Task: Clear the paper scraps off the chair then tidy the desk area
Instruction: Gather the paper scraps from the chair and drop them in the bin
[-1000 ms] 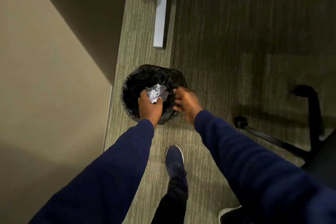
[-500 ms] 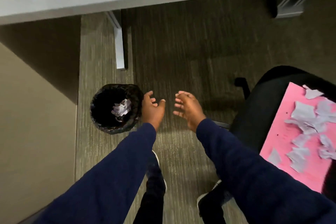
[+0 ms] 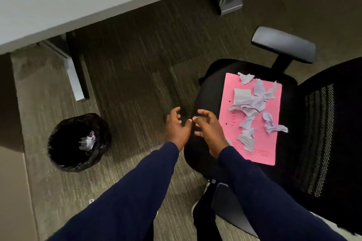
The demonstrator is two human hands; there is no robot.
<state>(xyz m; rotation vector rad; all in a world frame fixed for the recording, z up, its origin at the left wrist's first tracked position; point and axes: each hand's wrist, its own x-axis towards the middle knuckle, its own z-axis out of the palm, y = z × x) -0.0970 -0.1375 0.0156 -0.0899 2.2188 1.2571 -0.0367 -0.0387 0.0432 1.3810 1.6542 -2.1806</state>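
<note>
1. Left hand [image 3: 176, 126] and right hand [image 3: 208, 129]: both empty, fingers spread and loosely curled, thumbs nearly meeting. They hang over the front edge of the chair [image 3: 290, 123] seat, short of the paper. The spread suggests readiness to gather a handful.
2. Scraps [image 3: 251, 107]: torn and crumpled pale paper, thin, sharp-creased, irregular. They lie in a loose cluster along the middle of the pink sheet [image 3: 228, 103], from its far edge toward its near edge. None appears to lie on bare seat.
3. Pink sheet: flat, matte, rectangular, with two punched holes by its left edge. It lies on the seat and serves as a tray, so the litter is kept together.
4. Chair: black padded seat, mesh back at right, smooth grey armrest [image 3: 283, 47] at the far side.
5. Bin [image 3: 79, 143]: round, lined with a glossy black bag, on the carpet [image 3: 133, 84] left of the chair, near the desk [image 3: 78, 0] leg. One crumpled wad [image 3: 88, 142] lies inside. Its nearness probably shortens each trip.
6. Judgement: clearing is partly done; most paper remains on the chair.
</note>
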